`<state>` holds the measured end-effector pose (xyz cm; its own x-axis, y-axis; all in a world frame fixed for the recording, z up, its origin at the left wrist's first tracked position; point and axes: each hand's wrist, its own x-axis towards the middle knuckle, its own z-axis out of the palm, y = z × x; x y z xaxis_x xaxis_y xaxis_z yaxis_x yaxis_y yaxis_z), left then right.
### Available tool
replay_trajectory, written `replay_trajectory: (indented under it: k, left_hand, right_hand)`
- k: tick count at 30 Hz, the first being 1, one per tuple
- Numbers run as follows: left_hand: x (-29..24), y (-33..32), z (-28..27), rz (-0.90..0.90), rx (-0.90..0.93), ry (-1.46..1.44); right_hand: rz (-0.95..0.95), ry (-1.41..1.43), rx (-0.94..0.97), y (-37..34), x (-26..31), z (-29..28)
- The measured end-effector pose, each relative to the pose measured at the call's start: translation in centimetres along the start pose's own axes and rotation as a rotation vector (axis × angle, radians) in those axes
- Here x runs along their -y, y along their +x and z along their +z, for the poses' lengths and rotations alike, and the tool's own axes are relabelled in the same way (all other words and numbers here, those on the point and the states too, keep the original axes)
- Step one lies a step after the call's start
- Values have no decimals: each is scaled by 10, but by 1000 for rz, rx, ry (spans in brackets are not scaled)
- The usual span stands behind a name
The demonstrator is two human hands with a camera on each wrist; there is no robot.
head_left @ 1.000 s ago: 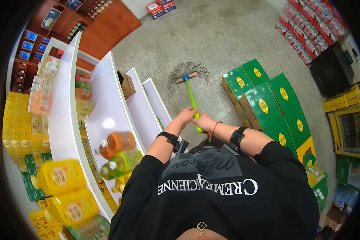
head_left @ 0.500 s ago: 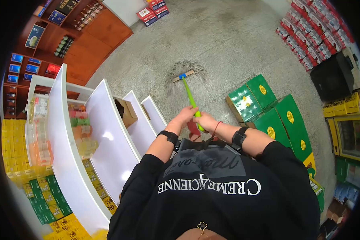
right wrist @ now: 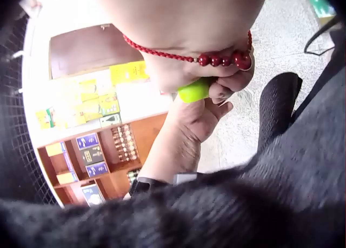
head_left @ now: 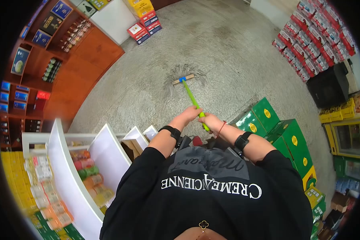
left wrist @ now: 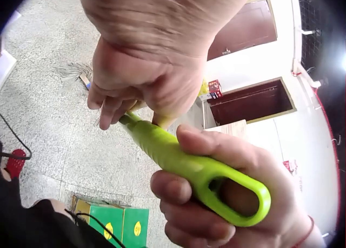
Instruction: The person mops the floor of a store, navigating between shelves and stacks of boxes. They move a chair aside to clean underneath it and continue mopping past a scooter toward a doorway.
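Both of my hands are wrapped round the lime-green handle of a mop (head_left: 192,97). My left hand (head_left: 189,115) grips it farther down the shaft. Just behind, my right hand (head_left: 213,123) grips the end, which has an oval hanging loop (left wrist: 261,200) showing in the left wrist view. The handle runs forward to a blue clamp (head_left: 183,79) on a wooden bar. From that bar, grey mop strings (head_left: 185,69) fan out flat on the floor. In the right wrist view the green handle end (right wrist: 193,92) pokes out of my right hand, beneath a red beaded bracelet.
Speckled grey floor (head_left: 224,52) surrounds the mop head. White shelves (head_left: 108,146) with bottled drinks stand at my left, green cartons (head_left: 288,138) at my right. Farther off are a wooden cabinet (head_left: 84,58), red and yellow boxes (head_left: 140,30) and stacked red drink packs (head_left: 308,38).
My view has moved forward and turned, so the white shelves and green cartons now sit lower in view. The mop has travelled forward with me; both hands have kept their grip.
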<state>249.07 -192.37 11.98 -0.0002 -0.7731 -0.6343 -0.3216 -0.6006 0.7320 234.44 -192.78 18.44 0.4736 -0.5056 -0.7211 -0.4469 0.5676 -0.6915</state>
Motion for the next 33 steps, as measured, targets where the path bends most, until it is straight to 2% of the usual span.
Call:
replay_trajectory:
  k: [2,6,9,11,14,18,22,24,28,33]
  left_hand:
    - [-11,27,-14,5,28,127]
    - [-37,79,-40,51,74,132]
    - [-78,117,-65,59,64,96]
    - [-113,139,-83,8,62,214]
    - [-129,213,-107,44,66,226]
    - [-193,276,-139,48,91,176]
    - [-230,334,-158,47,100,122]
    - [-260,361,-173,57,99,116]
    - [-309,420,-199,66,71,239]
    - [-367,523,-248,94,120,288]
  right_hand:
    - [-8,47,-12,17,11,-8]
    - [-55,72,-47,56,44,-33]
    - [-48,69,-92,91,81,-57]
    - [-56,79,-86,127,99,-77]
    - [-64,120,-64,165,147,-115]
    - [-30,134,-68,213,211,-164]
    - [-33,111,-6,250,257,-211]
    - [-43,117,-48,271,280,-230]
    - [-38,172,-43,303,341,-276]
    - [-59,147,-59,389,404,-338]
